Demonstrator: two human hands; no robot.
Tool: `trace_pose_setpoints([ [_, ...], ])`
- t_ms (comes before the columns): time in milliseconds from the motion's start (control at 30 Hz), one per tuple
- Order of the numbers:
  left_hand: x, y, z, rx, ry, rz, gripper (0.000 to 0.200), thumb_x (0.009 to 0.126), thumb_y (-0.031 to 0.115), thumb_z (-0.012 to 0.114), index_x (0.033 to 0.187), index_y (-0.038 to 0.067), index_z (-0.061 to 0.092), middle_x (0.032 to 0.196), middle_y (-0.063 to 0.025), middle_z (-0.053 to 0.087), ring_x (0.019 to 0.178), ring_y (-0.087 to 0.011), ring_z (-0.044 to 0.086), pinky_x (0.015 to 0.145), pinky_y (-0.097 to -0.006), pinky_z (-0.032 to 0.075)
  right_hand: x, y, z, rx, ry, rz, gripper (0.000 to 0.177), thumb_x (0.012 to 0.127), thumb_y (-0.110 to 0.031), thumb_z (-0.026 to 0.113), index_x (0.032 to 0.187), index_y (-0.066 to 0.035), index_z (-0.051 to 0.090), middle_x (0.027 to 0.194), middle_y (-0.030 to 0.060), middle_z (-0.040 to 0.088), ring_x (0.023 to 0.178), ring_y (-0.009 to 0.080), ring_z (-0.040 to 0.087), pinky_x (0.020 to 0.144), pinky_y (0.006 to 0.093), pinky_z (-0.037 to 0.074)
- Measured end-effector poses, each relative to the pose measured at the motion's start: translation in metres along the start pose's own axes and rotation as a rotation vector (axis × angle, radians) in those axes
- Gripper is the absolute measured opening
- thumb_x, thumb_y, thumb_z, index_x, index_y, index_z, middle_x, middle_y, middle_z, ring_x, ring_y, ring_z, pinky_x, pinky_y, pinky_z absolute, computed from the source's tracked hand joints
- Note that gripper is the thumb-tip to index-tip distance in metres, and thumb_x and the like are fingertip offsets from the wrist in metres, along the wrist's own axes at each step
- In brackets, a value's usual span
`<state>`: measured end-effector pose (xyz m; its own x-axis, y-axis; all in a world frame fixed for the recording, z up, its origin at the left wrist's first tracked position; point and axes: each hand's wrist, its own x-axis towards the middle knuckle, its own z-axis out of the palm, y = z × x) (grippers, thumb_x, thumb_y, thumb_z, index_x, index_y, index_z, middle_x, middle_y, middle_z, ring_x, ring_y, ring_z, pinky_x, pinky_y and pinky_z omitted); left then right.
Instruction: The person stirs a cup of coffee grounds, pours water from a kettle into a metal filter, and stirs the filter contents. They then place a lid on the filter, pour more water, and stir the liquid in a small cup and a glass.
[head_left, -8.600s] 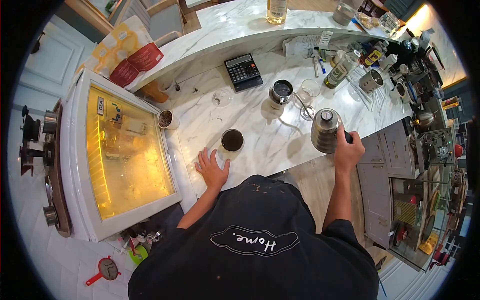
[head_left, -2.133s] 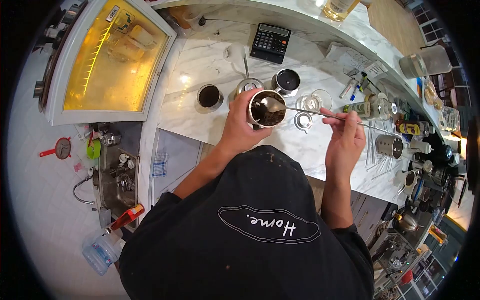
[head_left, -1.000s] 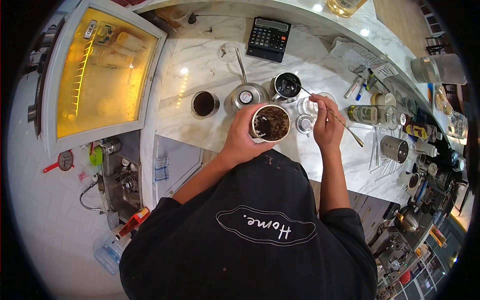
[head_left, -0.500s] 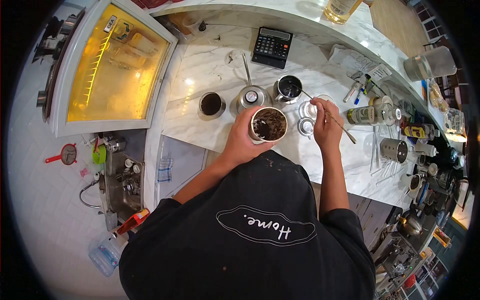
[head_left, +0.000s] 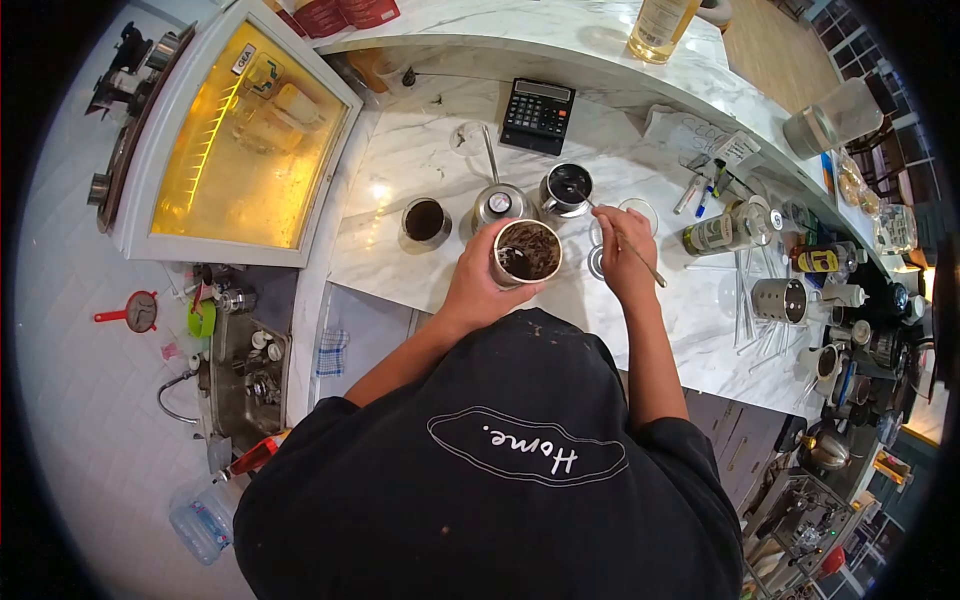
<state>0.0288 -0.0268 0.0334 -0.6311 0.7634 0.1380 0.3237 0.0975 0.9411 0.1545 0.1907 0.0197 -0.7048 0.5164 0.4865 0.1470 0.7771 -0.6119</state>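
Grip of left hand [head_left: 478,285] wraps round white cup of dark grounds [head_left: 527,252], right hand [head_left: 622,262] pinching long thin metal spoon [head_left: 648,270].

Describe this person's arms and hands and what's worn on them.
The left hand and right hand are ungloved; no watch or ring shows. Both forearms are uncovered. Short black sleeves end above the elbows, part of a black T-shirt with "Home." in a white oval.
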Motion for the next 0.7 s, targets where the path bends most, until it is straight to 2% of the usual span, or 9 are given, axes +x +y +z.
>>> trace_pose_setpoints([
  [233, -0.003, -0.005, -0.001, -0.001, 0.022, 0.008, 0.087, 0.068, 0.021, 0.094, 0.142, 0.006, 0.050, 0.131, -0.0158, 0.063, 0.123, -0.0325, 0.062, 0.105, -0.0429, 0.048, 0.001, 0.008, -0.004, -0.054, 0.004, 0.011, 0.011, 0.101, -0.011, 0.063, 0.105, -0.007, 0.073, 0.105, 0.0100, 0.076, 0.095, 0.0295, 0.071, 0.101, 0.0462, 0.048],
  [333, -0.005, -0.003, -0.001, -0.008, 0.053, -0.003, 0.086, 0.069, 0.020, 0.094, 0.141, 0.006, 0.050, 0.130, -0.0155, 0.063, 0.123, -0.0315, 0.062, 0.105, -0.0421, 0.048, 0.000, 0.000, 0.000, -0.043, 0.025, -0.079, 0.011, 0.100, -0.010, 0.064, 0.104, -0.007, 0.073, 0.106, 0.0110, 0.076, 0.097, 0.0290, 0.071, 0.101, 0.0449, 0.047],
  [367, -0.004, -0.002, -0.001, -0.009, 0.063, -0.005, 0.086, 0.069, 0.019, 0.094, 0.141, 0.005, 0.050, 0.129, -0.0154, 0.063, 0.123, -0.0311, 0.062, 0.104, -0.0419, 0.048, 0.001, -0.004, 0.002, -0.062, -0.009, -0.084, 0.010, 0.099, -0.010, 0.064, 0.103, -0.007, 0.074, 0.108, 0.0123, 0.076, 0.103, 0.0283, 0.071, 0.100, 0.0442, 0.047],
  [500, -0.003, -0.001, -0.002, -0.006, 0.069, 0.012, 0.084, 0.069, 0.015, 0.094, 0.140, 0.005, 0.050, 0.128, -0.0151, 0.063, 0.121, -0.0304, 0.062, 0.103, -0.0409, 0.049, 0.010, -0.001, 0.000, -0.105, 0.046, -0.031, 0.010, 0.098, -0.009, 0.066, 0.102, -0.005, 0.074, 0.104, 0.0088, 0.075, 0.111, 0.0264, 0.069, 0.099, 0.0437, 0.045],
  [700, -0.007, -0.005, -0.003, 0.008, 0.079, 0.022, 0.083, 0.067, 0.011, 0.094, 0.138, 0.007, 0.052, 0.129, -0.0139, 0.062, 0.122, -0.0310, 0.061, 0.103, -0.0408, 0.048, 0.003, -0.001, -0.005, -0.071, 0.004, -0.092, 0.009, 0.097, -0.010, 0.068, 0.101, -0.007, 0.074, 0.103, 0.0079, 0.075, 0.111, 0.0261, 0.069, 0.096, 0.0437, 0.045],
])
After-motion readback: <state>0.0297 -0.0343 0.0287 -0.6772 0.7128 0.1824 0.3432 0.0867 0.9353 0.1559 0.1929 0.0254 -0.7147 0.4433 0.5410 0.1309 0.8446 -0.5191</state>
